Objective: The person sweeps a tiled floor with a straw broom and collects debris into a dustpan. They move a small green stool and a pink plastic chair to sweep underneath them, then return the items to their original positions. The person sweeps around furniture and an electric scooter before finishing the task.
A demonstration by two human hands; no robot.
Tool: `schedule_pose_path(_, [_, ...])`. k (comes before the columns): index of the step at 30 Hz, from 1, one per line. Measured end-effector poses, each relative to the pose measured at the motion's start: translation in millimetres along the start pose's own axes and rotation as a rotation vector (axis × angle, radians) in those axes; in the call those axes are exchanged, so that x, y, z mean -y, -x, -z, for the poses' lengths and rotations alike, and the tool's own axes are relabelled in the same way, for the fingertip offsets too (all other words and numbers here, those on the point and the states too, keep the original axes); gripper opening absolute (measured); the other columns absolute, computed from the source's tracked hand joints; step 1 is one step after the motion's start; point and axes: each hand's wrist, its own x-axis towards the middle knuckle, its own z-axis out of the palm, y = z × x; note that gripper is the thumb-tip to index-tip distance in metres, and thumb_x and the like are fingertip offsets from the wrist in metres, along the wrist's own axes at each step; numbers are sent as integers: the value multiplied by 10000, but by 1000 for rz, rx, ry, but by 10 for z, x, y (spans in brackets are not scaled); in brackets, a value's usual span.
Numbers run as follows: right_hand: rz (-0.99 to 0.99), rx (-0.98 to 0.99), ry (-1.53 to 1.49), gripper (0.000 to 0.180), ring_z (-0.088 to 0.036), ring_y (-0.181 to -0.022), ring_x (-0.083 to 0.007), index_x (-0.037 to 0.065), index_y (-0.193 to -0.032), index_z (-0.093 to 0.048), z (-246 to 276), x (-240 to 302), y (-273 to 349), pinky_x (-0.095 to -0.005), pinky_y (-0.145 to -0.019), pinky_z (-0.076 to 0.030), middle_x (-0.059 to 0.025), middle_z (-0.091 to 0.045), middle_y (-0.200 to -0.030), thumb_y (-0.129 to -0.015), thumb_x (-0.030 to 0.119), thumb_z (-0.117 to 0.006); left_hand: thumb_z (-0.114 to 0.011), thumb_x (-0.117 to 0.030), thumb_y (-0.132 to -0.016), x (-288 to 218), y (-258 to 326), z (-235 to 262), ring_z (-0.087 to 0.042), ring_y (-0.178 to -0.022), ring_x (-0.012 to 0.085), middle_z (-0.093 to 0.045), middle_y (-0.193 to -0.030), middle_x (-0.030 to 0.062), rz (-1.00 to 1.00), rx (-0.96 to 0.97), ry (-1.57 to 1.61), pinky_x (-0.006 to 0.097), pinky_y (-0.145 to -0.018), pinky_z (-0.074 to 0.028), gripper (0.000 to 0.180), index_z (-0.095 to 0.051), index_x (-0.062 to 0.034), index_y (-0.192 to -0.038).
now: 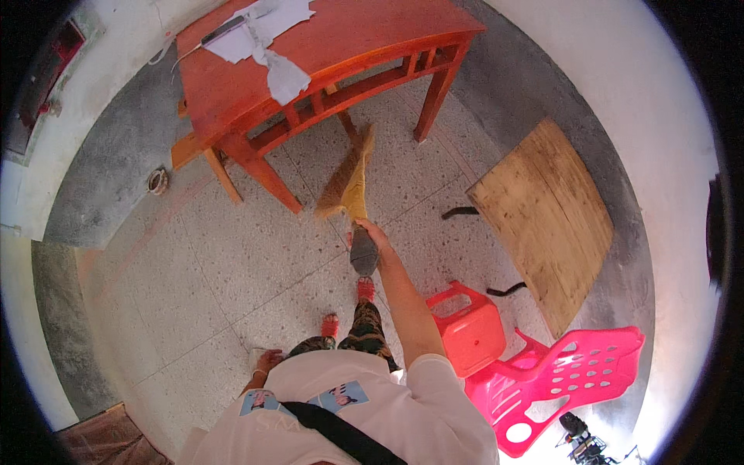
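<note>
Holding a broom (346,180) in its closed grip, right hand (370,231) reaches forward; left hand's (269,360) grip unclear.

The broom (346,186) is one of those straw ones, yellowish-tan bristles fanned out into a flat wedge, with a grey handle end (363,253) that looks thick and stubby from this angle. It's tilted forward, bristles pointing away toward the space under the orange wooden table (349,43), the fan's wide edge low over the speckled floor (194,279) by the table's front leg. The handle sits gripped in the right hand (370,232).
</note>
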Motion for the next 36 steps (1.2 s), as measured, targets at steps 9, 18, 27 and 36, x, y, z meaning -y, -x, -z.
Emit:
schedule_pose_path(9, [84,-12,-414,275,-557,-621,-253,73,-903,-464,-45,-119,-22,-385,-543,-486,-128,-551,-710,-797,315,-540,-581,-126,-789,-1168,-621,177,-601,-765,157,-618,-832,82,235,13,224,264,-643,-481,273,-548,-59,-1052])
schedule_pose_path(18, [53,-15,-407,299,-548,-563,-250,39,-947,-445,-462,256,207,-369,-554,-479,-129,-550,-710,-811,298,-506,-549,-120,-821,-1956,-1247,435,-590,-796,149,-606,-888,85,139,148,263,258,-640,-468,289,-510,-63,-1101])
schedule_pose_path(27, [87,-243,-594,316,-541,-566,-232,19,-955,-436,229,-472,-419,-349,-531,-476,-119,-541,-713,-807,281,-534,-488,-28,-835,-1854,-2077,1349,-584,-794,135,-607,-848,69,-124,261,128,252,-725,-465,224,-522,-14,-1056])
schedule_pose_path(36, [531,-216,-952,348,-542,-644,-208,-1,-947,-450,-842,-2184,432,-310,-542,-472,-130,-537,-770,-822,314,-528,-473,-11,-813,-1650,-3135,2660,-587,-737,127,-619,-810,66,-491,449,-236,259,-673,-474,187,-555,-26,-980])
